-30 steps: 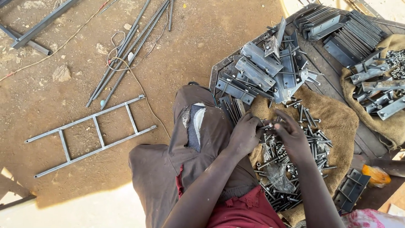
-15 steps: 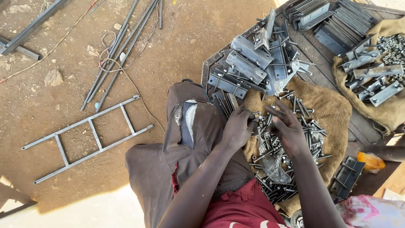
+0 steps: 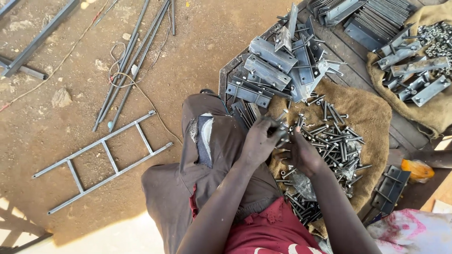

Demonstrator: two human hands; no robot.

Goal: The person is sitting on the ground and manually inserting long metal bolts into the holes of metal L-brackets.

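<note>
My left hand (image 3: pixel 258 141) and my right hand (image 3: pixel 301 153) meet over a heap of steel bolts (image 3: pixel 336 141) spread on brown burlap (image 3: pixel 372 117). Between the fingertips of both hands is a small metal bolt (image 3: pixel 282 136); my left fingers pinch one end, my right fingers close on the other. The part between the fingers is mostly hidden. My left forearm rests across my knee, covered by torn brown trousers (image 3: pixel 207 136).
A pile of flat grey steel brackets (image 3: pixel 273 66) lies beyond the bolts. More brackets and nuts sit on a second burlap sack (image 3: pixel 419 70) at the right. A small welded ladder frame (image 3: pixel 101 162) and long rods (image 3: pixel 134 56) lie on the dirt at the left.
Both hands have drawn together from the bolt heap and now hold one bolt between them. The view has shifted slightly; nothing else moved.
</note>
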